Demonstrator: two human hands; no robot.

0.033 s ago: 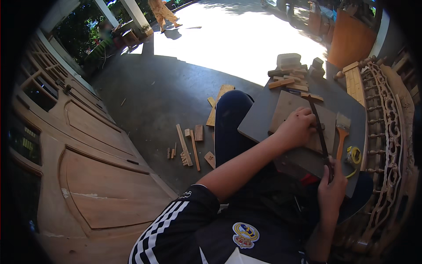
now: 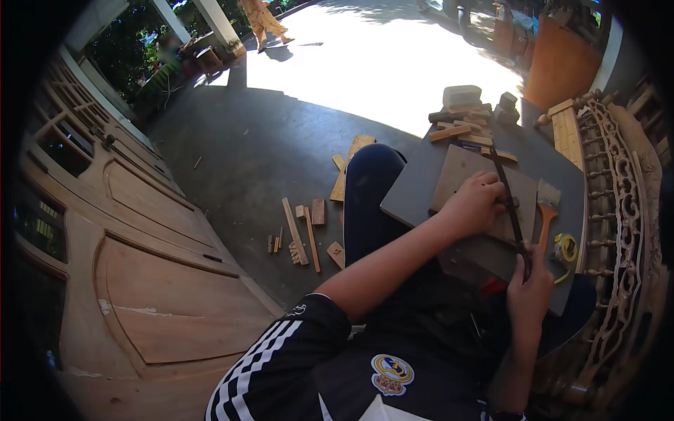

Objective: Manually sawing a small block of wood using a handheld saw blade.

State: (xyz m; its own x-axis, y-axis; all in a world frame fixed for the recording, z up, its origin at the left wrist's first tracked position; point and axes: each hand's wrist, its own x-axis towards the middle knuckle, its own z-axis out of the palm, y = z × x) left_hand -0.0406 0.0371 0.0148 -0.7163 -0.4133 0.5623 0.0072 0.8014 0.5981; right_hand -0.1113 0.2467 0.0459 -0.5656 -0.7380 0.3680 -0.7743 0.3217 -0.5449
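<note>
At the grey worktop [image 2: 415,191], right grip [image 2: 531,284] clasps a long dark file [image 2: 514,217]. Left grip [image 2: 479,203] over wooden board [image 2: 456,168]; can't tell its hold.

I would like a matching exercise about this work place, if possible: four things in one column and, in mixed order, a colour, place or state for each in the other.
Column 1
1. brush
2. left hand
3. tape measure
4. right hand

Column 2
A. grips the near end of the long dark tool
B. has an orange handle
C. is over the wooden board
D. is partly yellow

Right pairs: 1-B, 2-C, 3-D, 4-A
</note>
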